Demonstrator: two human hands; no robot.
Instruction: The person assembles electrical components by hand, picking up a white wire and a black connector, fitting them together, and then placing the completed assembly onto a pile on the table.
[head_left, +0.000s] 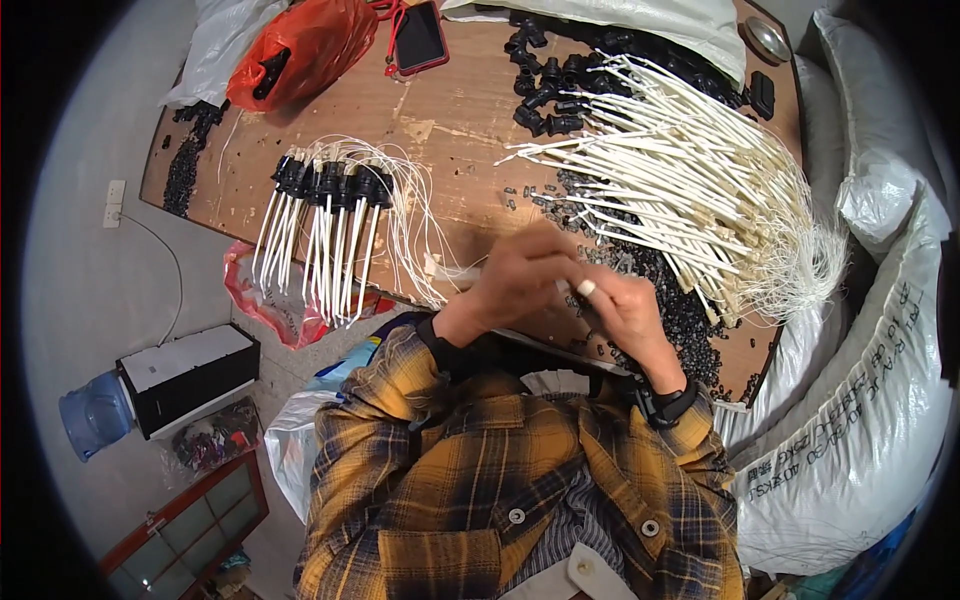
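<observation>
Close together over the front edge of the table, my left hand (525,275) and my right hand (628,312) have their fingers curled in a pinch. Motion blurs the left hand a little. Whatever lies between the fingertips is too small and covered to make out. Just right of them spreads a heap of small black plastic pieces (690,340). A large bundle of white sleeved wires (680,180) with thin loose ends lies beyond it. On the left, black sockets (340,185) with white sleeved leads sit in a row, the leads hanging over the table edge.
Larger black plastic fittings (550,75) are heaped at the back. A red plastic bag (300,55) and a phone (420,40) lie at the back left of the wooden table (460,110). Stuffed white sacks (850,440) crowd the right side. A blue water bottle (95,415) is at lower left.
</observation>
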